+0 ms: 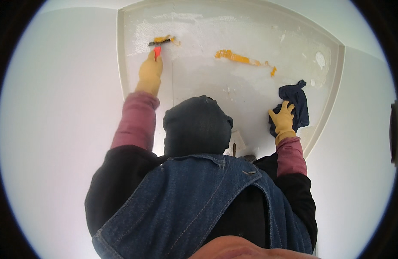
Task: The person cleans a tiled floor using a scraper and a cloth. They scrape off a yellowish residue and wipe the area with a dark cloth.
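Observation:
My left hand (150, 71), in a tan-yellow glove, grips the bright red handle of a scraper (157, 51). Its narrow dark blade (159, 42) lies against the pale, recessed floor panel (199, 74), with orange-yellow paste along its far side. To the right of that, a long smear of the same orange paste (239, 58) crosses the panel. My right hand (283, 118), gloved alike, rests with spread fingers on a crumpled dark navy cloth (297, 100) near the panel's right side. Whether its fingers pinch any fabric is hard to see.
A raised pale rim (334, 87) borders the panel. White, scuffed patches (320, 60) mark its surface. Below me are a dark-clothed knee (199, 126) and a denim garment (192, 200). Beside the knee show a thin brown stick (234, 150) and a pale square piece (239, 139), partly hidden.

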### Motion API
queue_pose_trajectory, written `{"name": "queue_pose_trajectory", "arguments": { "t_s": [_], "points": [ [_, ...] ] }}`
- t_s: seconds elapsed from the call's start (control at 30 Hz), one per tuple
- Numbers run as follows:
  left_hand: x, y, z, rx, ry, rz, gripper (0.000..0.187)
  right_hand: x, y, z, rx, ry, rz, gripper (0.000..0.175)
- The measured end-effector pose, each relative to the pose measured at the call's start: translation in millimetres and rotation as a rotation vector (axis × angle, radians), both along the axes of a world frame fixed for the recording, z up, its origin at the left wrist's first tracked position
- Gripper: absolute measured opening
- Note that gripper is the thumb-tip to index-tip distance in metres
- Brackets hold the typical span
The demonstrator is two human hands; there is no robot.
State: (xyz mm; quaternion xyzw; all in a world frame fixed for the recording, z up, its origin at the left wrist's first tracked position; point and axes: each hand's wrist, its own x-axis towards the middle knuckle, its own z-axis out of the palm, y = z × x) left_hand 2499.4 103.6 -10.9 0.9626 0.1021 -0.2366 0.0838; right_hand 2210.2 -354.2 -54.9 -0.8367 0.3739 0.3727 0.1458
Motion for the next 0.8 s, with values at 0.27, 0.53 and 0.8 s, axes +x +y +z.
{"name": "queue_pose_trajectory", "arguments": {
  "t_s": [0.27,0.53,0.8],
  "points": [
    [0.6,39.0,-1.4,0.071,0.193,-0.02,0.051,8.0,0.2,3.7,0.01,0.051,-0.019,0.107],
    [4.6,-1.7,16.8,0.092,-0.018,-0.086,0.046,11.4,2.1,5.2,-0.007,0.054,-0.02,0.109],
    [125.6,-24.5,-5.6,0.059,0.192,-0.076,0.043,20.1,1.5,13.1,0.054,0.061,-0.077,0.113]
  ]
}}
